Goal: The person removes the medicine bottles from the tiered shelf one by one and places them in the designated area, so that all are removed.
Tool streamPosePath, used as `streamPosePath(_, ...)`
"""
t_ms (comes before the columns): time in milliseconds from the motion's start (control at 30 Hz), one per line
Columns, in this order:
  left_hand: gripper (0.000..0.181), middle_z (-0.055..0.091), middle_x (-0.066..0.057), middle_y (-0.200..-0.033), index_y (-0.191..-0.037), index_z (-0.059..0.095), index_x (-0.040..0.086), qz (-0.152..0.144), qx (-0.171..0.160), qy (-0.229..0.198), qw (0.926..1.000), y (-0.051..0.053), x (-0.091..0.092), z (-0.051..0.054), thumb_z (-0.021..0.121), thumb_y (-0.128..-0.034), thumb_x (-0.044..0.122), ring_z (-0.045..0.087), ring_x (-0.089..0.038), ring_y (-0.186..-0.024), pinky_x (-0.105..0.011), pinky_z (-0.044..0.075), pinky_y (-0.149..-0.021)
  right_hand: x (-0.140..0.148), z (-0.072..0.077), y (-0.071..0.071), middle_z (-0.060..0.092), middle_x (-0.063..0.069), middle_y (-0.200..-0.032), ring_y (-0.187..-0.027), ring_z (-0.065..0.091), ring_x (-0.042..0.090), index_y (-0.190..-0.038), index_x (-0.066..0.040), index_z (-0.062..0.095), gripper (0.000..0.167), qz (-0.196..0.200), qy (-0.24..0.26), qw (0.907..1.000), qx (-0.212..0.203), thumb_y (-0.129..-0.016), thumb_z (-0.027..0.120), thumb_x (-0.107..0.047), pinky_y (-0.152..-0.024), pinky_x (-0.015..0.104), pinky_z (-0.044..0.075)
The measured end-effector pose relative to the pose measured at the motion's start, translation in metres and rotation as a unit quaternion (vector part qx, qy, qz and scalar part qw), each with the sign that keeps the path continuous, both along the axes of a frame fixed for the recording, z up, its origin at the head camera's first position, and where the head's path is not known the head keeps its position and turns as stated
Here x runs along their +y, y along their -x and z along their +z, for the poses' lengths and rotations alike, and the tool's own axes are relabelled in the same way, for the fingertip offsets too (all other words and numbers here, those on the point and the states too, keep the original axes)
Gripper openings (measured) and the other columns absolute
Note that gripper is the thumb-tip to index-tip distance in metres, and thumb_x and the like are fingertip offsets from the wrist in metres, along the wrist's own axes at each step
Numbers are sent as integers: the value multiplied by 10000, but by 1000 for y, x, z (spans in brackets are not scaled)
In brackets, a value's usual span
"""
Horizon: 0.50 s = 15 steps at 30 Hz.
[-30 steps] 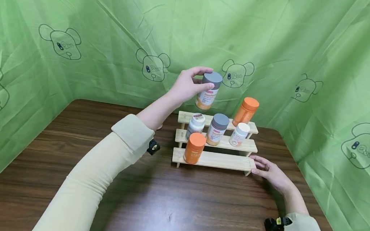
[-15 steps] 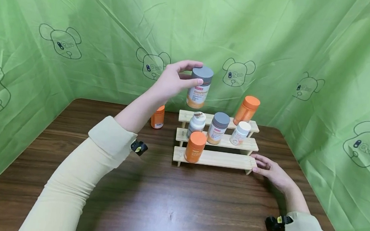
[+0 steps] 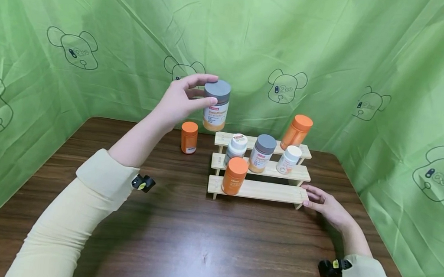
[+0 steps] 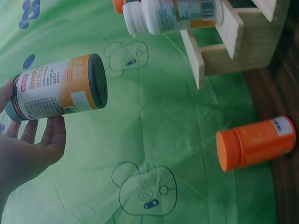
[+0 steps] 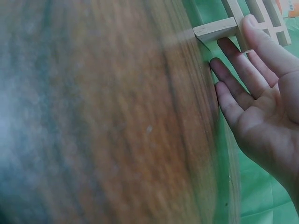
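My left hand holds a grey-lidded supplement bottle by its lid, thumb on the near side and fingers behind. The bottle hangs upright in the air, above and left of a three-step wooden rack. In the left wrist view the same bottle shows its white and orange label. My right hand grips the right end of the rack's lowest step, and the right wrist view has its thumb against the wood with the fingers beyond it.
On the rack stand an orange bottle on the lowest step, a white bottle, grey-lidded bottle and small white bottle on the middle, and an orange bottle on top. Another orange bottle stands on the table.
My left hand has carried the grey-lidded bottle leftward, off to the rack's left side. The orange bottle on the table has come into sight from behind the arm. My right hand stays put.
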<state>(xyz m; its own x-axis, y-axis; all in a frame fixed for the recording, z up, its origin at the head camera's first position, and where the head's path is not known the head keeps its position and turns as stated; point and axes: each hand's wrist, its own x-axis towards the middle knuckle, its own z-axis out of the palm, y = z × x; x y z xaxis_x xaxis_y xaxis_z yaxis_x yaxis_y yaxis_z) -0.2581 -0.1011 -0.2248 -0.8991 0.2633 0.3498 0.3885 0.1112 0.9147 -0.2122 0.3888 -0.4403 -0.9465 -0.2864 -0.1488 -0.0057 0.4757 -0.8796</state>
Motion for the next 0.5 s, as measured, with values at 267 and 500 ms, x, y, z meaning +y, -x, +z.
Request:
streamPosePath(267, 494, 558, 23, -1289, -1279, 580, 212, 290, 86, 39, 9995, -3, -25, -8, 752, -815, 211, 565, -179, -1144, -411, 462, -950, 3, -3, 0, 590, 24, -1289, -1077, 554, -34, -1418, -47, 377, 611, 2, 23, 10000, 25, -894, 656, -192, -859, 150, 446)
streamPosePath(500, 502, 573, 8, -1278, -1279, 586, 197, 522, -50, -206, 9984, 2, -48, -21, 759, -807, 187, 578, -178, -1089, -303, 478, -875, 2, -3, 1, 602, -59, -1247, -1075, 557, -36, -1415, -45, 377, 605, -15, 86, 10000, -3, -894, 655, -173, -860, 150, 451)
